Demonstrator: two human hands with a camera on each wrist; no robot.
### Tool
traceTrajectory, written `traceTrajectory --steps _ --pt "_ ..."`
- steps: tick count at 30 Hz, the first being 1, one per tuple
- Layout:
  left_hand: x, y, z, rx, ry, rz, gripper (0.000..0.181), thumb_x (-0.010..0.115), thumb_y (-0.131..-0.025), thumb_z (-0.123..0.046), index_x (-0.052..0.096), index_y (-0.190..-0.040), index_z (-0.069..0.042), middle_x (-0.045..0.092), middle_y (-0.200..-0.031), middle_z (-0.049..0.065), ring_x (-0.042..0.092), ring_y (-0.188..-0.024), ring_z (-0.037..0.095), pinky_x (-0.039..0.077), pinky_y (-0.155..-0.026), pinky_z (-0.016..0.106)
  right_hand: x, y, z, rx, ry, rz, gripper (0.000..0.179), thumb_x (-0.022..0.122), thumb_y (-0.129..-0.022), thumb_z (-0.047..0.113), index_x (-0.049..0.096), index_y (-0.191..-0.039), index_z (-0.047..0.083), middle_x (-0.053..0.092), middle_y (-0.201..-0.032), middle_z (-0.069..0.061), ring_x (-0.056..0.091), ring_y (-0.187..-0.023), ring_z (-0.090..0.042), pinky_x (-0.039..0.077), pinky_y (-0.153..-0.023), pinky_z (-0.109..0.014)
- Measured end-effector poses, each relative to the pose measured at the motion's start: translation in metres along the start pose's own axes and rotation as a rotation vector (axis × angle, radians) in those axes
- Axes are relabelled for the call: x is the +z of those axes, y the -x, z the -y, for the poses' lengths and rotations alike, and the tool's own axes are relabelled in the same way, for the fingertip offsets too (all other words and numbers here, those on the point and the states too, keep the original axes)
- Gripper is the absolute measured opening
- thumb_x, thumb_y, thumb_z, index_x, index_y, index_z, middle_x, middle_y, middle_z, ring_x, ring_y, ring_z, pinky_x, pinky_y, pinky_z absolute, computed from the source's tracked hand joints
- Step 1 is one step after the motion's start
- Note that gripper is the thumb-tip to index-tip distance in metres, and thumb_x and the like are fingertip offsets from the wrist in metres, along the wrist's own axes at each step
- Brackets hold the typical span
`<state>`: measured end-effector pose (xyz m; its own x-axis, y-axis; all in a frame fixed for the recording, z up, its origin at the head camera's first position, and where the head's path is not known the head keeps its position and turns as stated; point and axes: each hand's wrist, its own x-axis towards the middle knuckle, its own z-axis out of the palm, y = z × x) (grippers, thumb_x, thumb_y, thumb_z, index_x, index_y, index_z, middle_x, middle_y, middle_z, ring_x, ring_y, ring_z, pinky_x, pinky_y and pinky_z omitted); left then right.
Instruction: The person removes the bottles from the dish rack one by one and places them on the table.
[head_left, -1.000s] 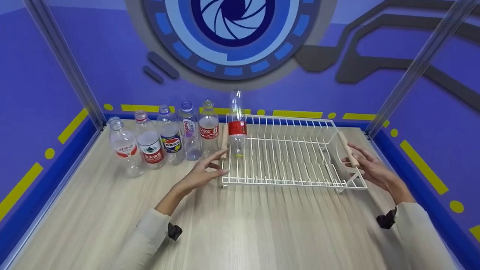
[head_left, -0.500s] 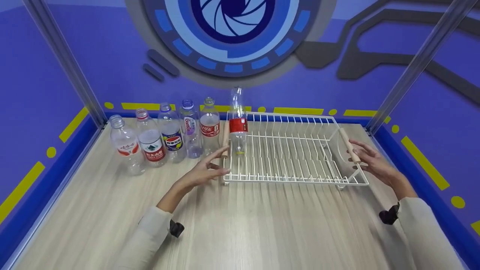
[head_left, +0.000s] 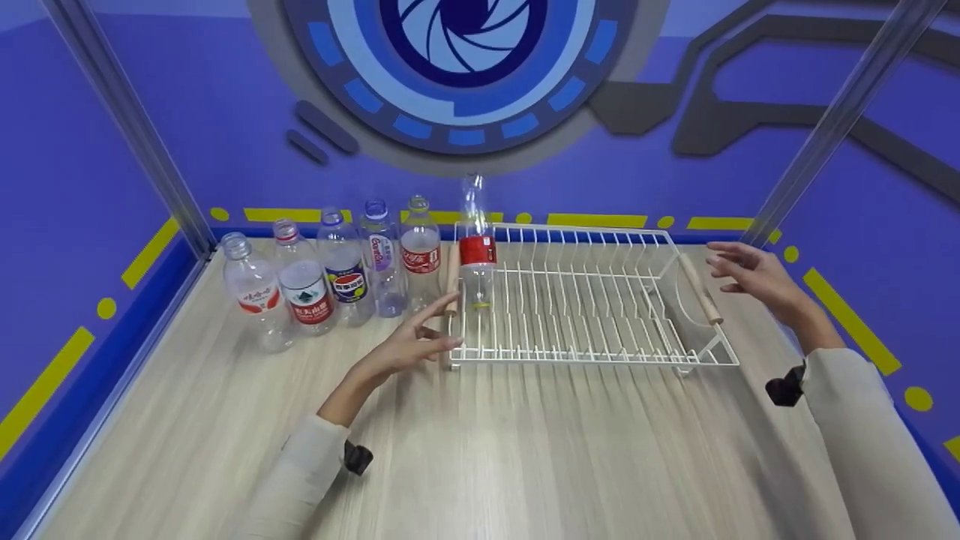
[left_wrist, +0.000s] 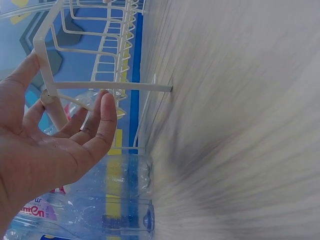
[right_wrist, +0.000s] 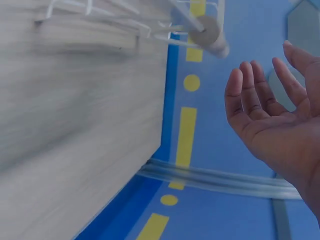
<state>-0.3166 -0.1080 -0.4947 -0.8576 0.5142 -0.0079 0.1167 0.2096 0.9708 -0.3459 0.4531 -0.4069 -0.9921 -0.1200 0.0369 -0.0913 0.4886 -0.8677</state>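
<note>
My left hand is at the left end of a white wire dish rack. Its thumb touches the front corner, and its fingers curl at the left wooden handle; the left wrist view shows them close under the rail. Off to the right, my right hand is apart from the right wooden handle, fingers loosely bent and holding nothing. A clear plastic bottle with a red label leans in the leftmost part of the rack, a yellow ring at its lower end.
Several capless clear bottles stand in a row left of the rack, among them a red-labelled cola bottle and a white-and-red-labelled bottle. Blue-purple panels and metal posts enclose the wooden table.
My right hand has let go of the right handle and moved up and away to the right. The left hand keeps its place on the rack. The bottles stand as before.
</note>
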Motion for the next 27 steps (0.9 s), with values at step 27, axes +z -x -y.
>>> traceTrajectory --steps 27 --pt "0.002 0.0 0.001 -0.002 0.011 -0.009 0.08 0.07 -0.097 -0.023 0.025 -0.163 -0.028 0.032 -0.161 0.018 0.062 -0.113 0.027 0.058 -0.086 0.041 0.129 -0.09 0.087 -0.031 0.141 0.445 0.042 0.052 -0.107 0.018 0.052 -0.144 -0.001 0.069 -0.11 -0.006 0.066 -0.093 -0.011 0.058 -0.079 -0.021"
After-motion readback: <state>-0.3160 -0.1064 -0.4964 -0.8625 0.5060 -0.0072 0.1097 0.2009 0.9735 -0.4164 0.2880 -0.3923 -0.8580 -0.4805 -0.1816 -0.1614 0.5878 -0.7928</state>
